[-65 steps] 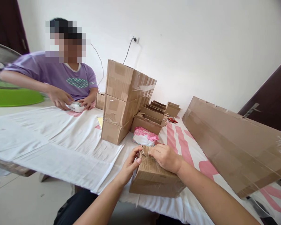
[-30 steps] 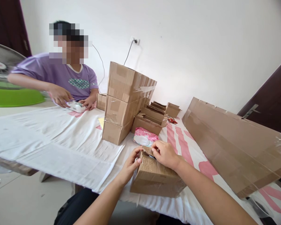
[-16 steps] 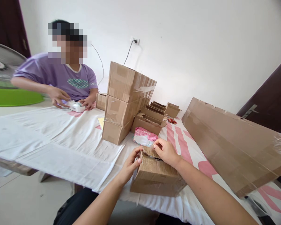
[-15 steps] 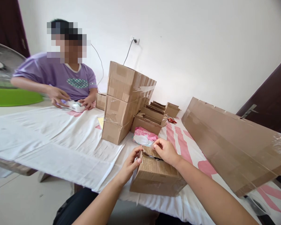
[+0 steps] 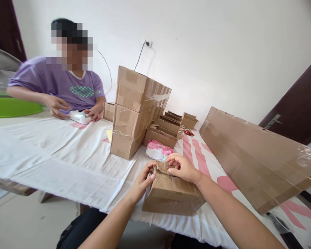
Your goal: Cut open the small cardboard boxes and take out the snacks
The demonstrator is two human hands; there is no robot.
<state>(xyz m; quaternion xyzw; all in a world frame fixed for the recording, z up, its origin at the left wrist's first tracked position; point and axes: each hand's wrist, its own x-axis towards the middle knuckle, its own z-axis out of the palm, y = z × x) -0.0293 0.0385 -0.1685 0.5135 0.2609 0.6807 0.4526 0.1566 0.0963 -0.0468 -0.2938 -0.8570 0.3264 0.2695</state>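
A brown cardboard box sits in front of me at the table's near edge. A torn-edged flap lies almost flat over its top. My left hand holds the box by its far left corner, thumb and fingers on either side of the edge. Over the flap is my right hand, fingers curved and thumb apart from them, touching the cardboard with nothing gripped that I can see. Just beyond the box lies a pink and white wipes packet.
Closed boxes stand stacked three high beyond my left hand. Open boxes line up behind the packet. A large cardboard sheet leans along the right. Across the table a person handles a white object. A fan stands far left.
The flap has come down flatter over the box's opening. My right thumb and fingers have spread from a pinch at its edge. My left hand keeps its place at the corner.
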